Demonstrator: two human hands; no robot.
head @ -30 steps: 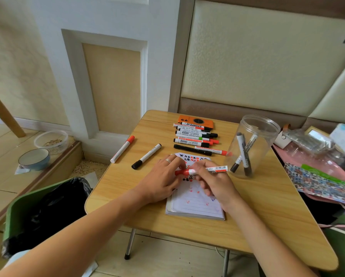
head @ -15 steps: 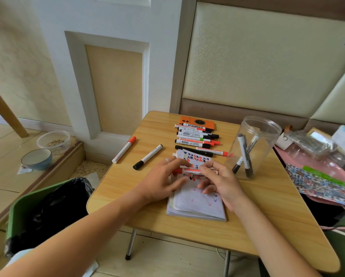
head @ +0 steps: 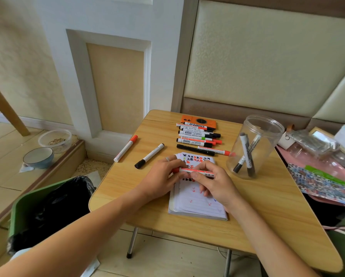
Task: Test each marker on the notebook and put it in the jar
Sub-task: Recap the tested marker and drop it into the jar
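A red marker (head: 199, 171) lies level above the open notebook (head: 193, 202), held by both hands. My left hand (head: 161, 180) pinches its red cap end. My right hand (head: 213, 182) grips the white barrel. The notebook's top page carries red and black test marks. A clear plastic jar (head: 267, 124) stands to the right on the wooden table (head: 267, 206) with two dark-tipped markers (head: 246, 154) inside. Behind the notebook lies a row of several markers (head: 197, 136).
Two loose markers, one red-capped (head: 125, 148) and one black-capped (head: 149, 155), lie left of the notebook. An orange case (head: 198, 120) sits at the table's back. A green bin with a black bag (head: 47, 206) stands at the left. Clutter on pink cloth (head: 317, 160) crowds the right edge.
The marker stayed level over the notebook in both hands. My right hand shifted along the barrel toward the cap end. The camera moved slightly.
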